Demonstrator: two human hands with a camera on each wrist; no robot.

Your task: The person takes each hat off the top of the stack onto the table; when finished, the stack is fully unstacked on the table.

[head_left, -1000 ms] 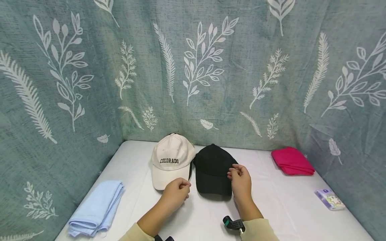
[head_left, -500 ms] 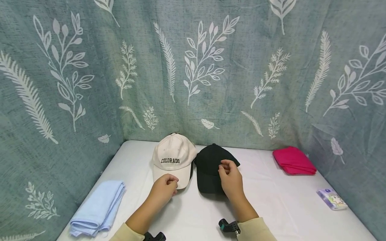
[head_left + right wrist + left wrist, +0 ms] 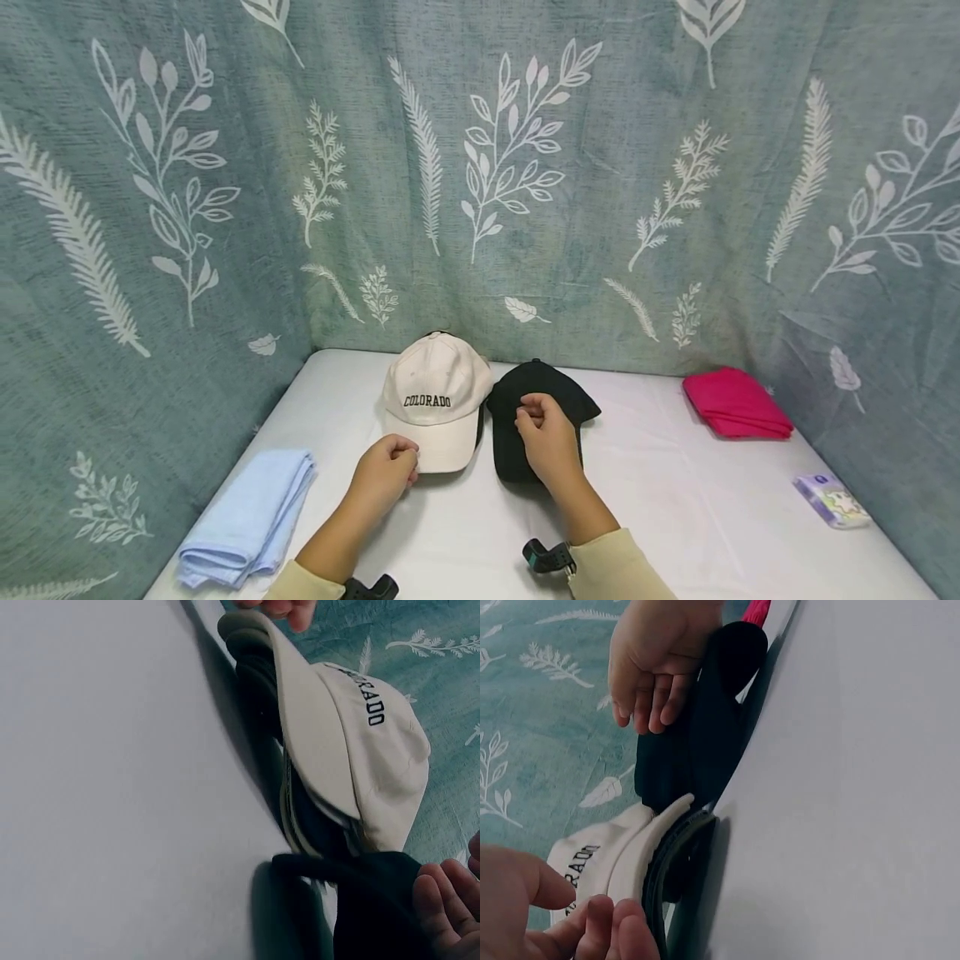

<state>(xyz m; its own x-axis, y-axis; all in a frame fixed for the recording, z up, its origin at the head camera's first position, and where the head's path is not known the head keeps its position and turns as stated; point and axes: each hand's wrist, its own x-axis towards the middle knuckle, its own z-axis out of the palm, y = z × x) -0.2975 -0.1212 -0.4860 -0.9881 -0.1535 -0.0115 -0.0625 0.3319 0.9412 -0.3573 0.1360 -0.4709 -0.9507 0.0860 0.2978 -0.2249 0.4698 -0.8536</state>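
A cream baseball cap lettered COLORADO faces forward at the back middle of the white table, and in the right wrist view dark brims show beneath its own. Beside it on the right sits a black baseball cap, partly hidden behind my right hand. That hand hovers over the black cap's front with loosely bent fingers and nothing in them. At the left front corner of the cream brim is my left hand, fingers loosely curled and holding nothing. Its fingertips overlap the cream cap in the left wrist view.
Folded light blue cloth lies at the table's left edge. Toward the back right is a folded red cloth, with a small purple and white packet nearer the right edge. Patterned green curtains enclose the table on three sides.
My right hand has moved left, from the black cap's right side to over its front. My left hand has shifted left along the cream brim. Both caps stay in place.
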